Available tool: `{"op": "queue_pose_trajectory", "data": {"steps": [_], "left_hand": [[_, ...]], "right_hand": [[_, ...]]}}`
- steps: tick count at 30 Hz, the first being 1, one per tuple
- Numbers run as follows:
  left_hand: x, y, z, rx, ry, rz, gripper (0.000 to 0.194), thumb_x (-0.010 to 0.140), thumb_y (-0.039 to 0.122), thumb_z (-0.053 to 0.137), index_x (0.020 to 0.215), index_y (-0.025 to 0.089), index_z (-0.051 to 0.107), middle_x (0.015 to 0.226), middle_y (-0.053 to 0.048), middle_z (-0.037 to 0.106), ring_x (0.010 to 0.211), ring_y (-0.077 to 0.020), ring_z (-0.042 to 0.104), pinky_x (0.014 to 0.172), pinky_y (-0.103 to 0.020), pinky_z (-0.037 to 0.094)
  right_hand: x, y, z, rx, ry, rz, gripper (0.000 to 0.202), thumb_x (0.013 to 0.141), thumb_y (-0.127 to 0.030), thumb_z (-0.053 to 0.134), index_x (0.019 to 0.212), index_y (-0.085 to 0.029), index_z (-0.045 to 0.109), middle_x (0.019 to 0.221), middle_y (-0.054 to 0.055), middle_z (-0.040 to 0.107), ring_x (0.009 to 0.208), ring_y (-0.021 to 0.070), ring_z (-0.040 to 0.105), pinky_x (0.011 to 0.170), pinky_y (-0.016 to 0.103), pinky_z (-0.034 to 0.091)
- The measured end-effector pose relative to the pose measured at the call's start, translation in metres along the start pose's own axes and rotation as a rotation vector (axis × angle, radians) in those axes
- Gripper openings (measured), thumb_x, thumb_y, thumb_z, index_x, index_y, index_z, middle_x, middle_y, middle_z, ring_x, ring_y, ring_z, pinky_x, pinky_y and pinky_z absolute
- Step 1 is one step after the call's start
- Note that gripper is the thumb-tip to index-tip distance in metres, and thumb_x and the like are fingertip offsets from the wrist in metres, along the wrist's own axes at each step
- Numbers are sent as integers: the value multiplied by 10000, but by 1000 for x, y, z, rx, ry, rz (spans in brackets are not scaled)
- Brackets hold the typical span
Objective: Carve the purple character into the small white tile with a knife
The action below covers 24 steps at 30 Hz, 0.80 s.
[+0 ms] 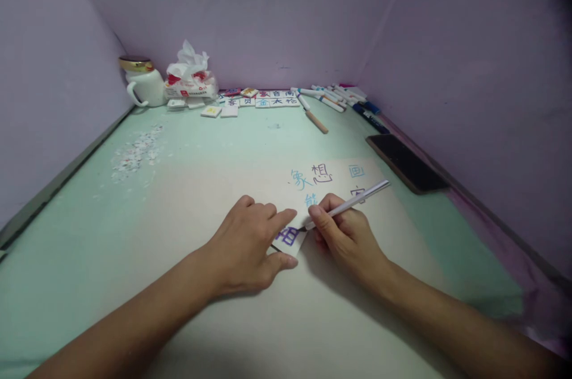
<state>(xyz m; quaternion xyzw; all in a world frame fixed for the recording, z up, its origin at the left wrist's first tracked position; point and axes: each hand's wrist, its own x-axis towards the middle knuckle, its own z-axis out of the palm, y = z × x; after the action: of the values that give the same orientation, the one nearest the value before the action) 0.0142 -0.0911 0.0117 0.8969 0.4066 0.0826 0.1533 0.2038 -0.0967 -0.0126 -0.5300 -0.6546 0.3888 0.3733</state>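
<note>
My left hand [250, 242] lies on the pale sheet [214, 331], thumb and index finger pinching the sides of a small white tile [295, 243]. A purple character is drawn on the tile, partly covered by those fingers. In my right hand [346, 233] is a slim silver craft knife [357, 201], held like a pen. Its dark pointed tip meets the tile near the right edge of the drawn character. Handwritten blue and dark characters [320, 173] show on the sheet just beyond my hands.
A lidded white mug [149, 88] and a tissue pack [191, 84] stand at the back left. Several character tiles [277, 102] line the back, beside several markers [330, 102] and a tan stick [317, 122]. White shavings [136, 152] lie left; a dark phone [406, 163] lies right.
</note>
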Motion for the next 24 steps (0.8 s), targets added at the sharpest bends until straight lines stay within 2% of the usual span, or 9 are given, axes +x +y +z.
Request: {"op": "queue_pose_trajectory", "data": {"steps": [7, 18, 24], "left_hand": [[2, -4, 7, -38, 23, -41, 450, 736, 423, 664, 1111, 187, 584, 789, -35, 597, 756, -220, 557, 750, -386, 345], [1, 4, 16, -102, 135, -163, 347, 687, 419, 708, 938, 194, 628, 828, -44, 672, 747, -214, 590, 766, -410, 386], [1, 9, 18, -109, 141, -231, 367, 656, 426, 735, 902, 179, 622, 811, -32, 682, 716, -213, 590, 755, -419, 396]], "right_hand": [[-2, 3, 2, -124, 26, -61, 361, 927, -375, 402, 602, -220, 383, 500, -49, 424, 445, 107, 418, 489, 256, 352], [-3, 1, 8, -100, 66, -54, 332, 917, -333, 415, 609, -229, 345, 449, -66, 389, 421, 104, 377, 444, 246, 320], [-5, 2, 9, -117, 66, -75, 318, 919, -321, 406, 621, -231, 341, 449, -67, 391, 421, 103, 371, 439, 245, 309]]}}
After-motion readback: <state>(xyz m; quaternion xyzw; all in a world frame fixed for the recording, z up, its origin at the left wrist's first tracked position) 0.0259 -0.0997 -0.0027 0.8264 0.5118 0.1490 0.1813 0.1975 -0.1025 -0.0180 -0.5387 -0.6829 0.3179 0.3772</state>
